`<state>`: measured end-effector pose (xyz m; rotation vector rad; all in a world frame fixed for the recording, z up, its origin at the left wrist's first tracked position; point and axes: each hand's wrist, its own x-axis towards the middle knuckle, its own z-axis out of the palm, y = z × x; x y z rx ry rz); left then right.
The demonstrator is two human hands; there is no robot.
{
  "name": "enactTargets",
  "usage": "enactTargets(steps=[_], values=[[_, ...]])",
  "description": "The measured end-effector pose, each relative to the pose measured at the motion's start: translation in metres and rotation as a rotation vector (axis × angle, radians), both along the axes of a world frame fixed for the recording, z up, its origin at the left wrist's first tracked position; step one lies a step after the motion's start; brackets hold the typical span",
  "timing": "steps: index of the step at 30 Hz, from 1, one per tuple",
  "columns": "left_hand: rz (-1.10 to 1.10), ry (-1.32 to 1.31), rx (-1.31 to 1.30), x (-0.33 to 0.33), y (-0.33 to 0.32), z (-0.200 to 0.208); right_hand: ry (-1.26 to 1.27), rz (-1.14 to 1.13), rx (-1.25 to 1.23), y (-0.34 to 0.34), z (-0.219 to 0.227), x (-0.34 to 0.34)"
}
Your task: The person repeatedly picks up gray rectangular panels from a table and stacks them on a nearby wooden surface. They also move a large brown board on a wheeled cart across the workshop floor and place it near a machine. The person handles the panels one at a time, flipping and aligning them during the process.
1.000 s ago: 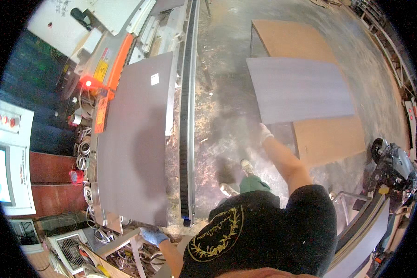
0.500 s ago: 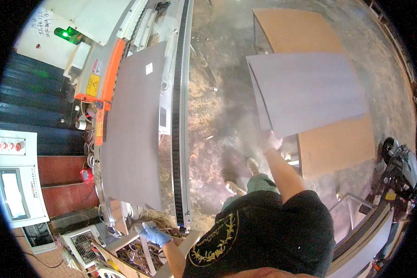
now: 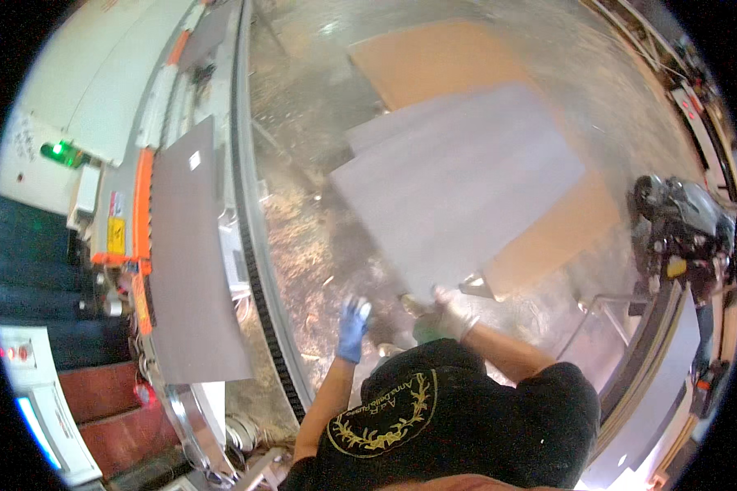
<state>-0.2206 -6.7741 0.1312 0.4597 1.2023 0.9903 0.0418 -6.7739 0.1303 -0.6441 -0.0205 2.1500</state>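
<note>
My right hand [image 3: 455,311], in a pale glove, is closed on the near corner of a grey panel [image 3: 467,172]. This panel lies askew over another grey sheet, whose edge shows at the far left, and over brown boards. My left hand [image 3: 353,329], in a blue glove, is raised left of the panel's near corner. Its fingers are stretched out, with nothing visible in them. Another long grey panel [image 3: 190,270] with a small white label lies on the machine [image 3: 144,204] at the left.
A brown board [image 3: 450,57] sticks out beyond the grey panel. A dark rail [image 3: 250,213] runs along the machine. At the right are a motor scooter [image 3: 684,225] and a stack of panels on edge [image 3: 647,417]. A control cabinet [image 3: 45,401] stands at lower left.
My left hand has moved from the machine's near end to the right, toward the panel. The top grey panel has swung and slid nearer and leftward in my right hand. My view has turned right.
</note>
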Motion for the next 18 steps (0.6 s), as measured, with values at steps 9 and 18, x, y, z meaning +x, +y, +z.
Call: enactTargets(steps=[9, 18], values=[[0.072, 0.363, 0.011, 0.000, 0.004, 0.142, -0.069, -0.361, -0.100, -0.010, 0.041, 0.086], [0.333, 0.711, 0.185, -0.112, -0.140, 0.240, -0.598, -0.155, 0.253, -0.021, 0.054, 0.023]])
